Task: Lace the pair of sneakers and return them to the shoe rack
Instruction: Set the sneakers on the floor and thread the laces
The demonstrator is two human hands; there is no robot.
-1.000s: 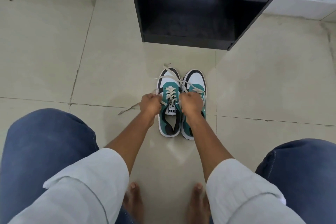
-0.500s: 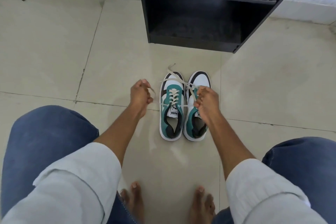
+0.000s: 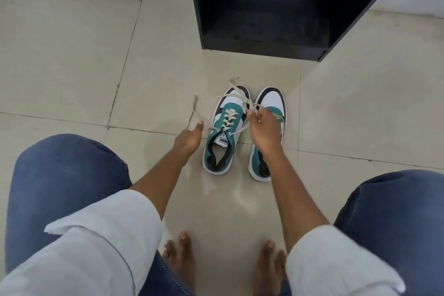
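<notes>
Two teal, white and black low-top sneakers stand side by side on the beige tiled floor point(image 3: 72, 60): the left sneaker point(image 3: 224, 132) just beside the left hand's fingertips, the right sneaker point(image 3: 270, 113) partly under the right hand. The right hand point(image 3: 264, 127) has its fingers pinched together on one cream flat lace point(image 3: 242, 100). The left hand point(image 3: 188, 138) is curled around a thin blurred lace end point(image 3: 193, 110); the grip cannot be judged. One black wooden shoe rack point(image 3: 276, 7) stands well beyond both hands, its two visible shelves holding nothing.
</notes>
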